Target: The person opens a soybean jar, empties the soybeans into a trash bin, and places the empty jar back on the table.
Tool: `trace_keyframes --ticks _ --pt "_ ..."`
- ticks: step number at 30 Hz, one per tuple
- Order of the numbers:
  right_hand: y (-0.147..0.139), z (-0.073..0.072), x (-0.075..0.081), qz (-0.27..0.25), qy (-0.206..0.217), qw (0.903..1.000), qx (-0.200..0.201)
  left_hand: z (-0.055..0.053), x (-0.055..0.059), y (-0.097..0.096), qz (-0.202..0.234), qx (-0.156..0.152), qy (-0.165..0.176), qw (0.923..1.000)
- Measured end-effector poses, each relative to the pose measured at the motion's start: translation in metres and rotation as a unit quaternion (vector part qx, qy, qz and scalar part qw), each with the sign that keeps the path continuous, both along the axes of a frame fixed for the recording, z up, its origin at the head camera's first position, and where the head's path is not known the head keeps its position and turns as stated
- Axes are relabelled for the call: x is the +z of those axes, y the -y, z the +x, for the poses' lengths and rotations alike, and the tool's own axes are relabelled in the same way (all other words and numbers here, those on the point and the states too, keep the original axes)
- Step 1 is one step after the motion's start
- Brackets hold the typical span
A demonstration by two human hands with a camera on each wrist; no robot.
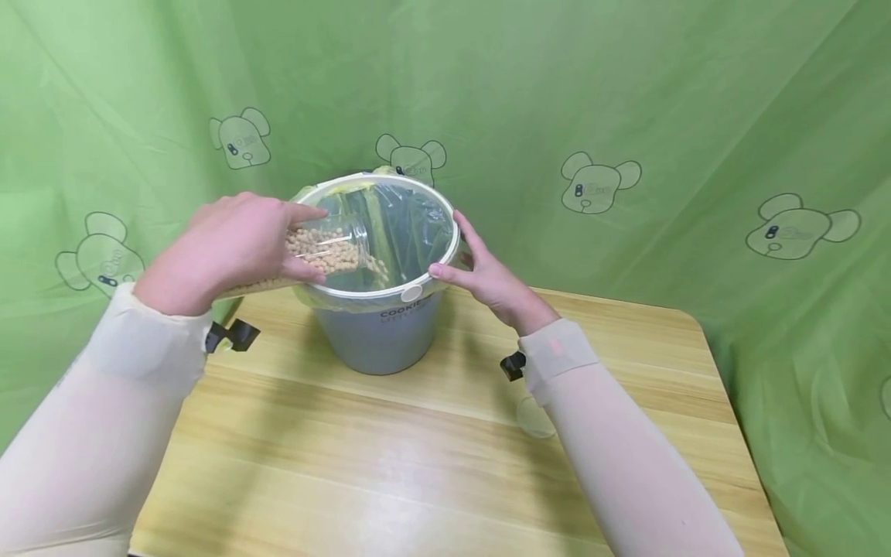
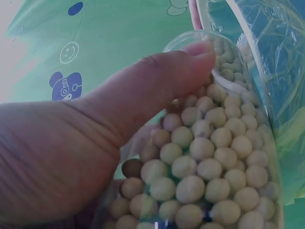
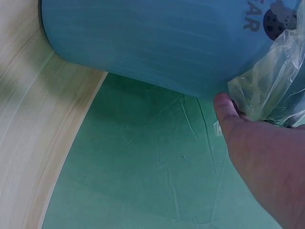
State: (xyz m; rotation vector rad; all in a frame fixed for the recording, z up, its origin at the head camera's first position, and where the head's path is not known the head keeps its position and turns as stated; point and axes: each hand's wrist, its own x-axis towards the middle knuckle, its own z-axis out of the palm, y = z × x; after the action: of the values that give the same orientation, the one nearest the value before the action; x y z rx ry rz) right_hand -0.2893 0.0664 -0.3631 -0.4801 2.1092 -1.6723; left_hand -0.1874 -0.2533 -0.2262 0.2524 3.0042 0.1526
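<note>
My left hand (image 1: 233, 240) grips a clear jar (image 2: 267, 157) of round beige beans, which look like soybeans. The jar is tipped over the trash can, mouth pointing right and inward. Several beans (image 1: 377, 269) are spilling from it. In the left wrist view my thumb (image 2: 162, 78) lies along the jar's side. The blue-grey trash can (image 1: 379, 340) stands upright, lined with a translucent yellowish bag (image 1: 418, 224) under a white rim ring (image 1: 362, 293). My right hand (image 1: 490, 278) holds the can's right rim. In the right wrist view one fingertip meets the can's side beside the bag.
A wooden table (image 1: 390, 464) carries the can near its back edge. A clear round disc (image 1: 534, 418) lies on it, close to my right sleeve. Green cloth (image 1: 501, 93) with bear-head drawings hangs behind and at the sides. Each wrist wears a small black camera (image 1: 513, 366).
</note>
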Motion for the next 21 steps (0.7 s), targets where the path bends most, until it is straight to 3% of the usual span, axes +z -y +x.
trace_keyframes --ticks 21 --pt "-0.0002 0.0011 -0.0015 -0.007 0.0 1.0 0.001 0.0 0.0011 -0.0024 -0.008 0.001 0.005 1.0"
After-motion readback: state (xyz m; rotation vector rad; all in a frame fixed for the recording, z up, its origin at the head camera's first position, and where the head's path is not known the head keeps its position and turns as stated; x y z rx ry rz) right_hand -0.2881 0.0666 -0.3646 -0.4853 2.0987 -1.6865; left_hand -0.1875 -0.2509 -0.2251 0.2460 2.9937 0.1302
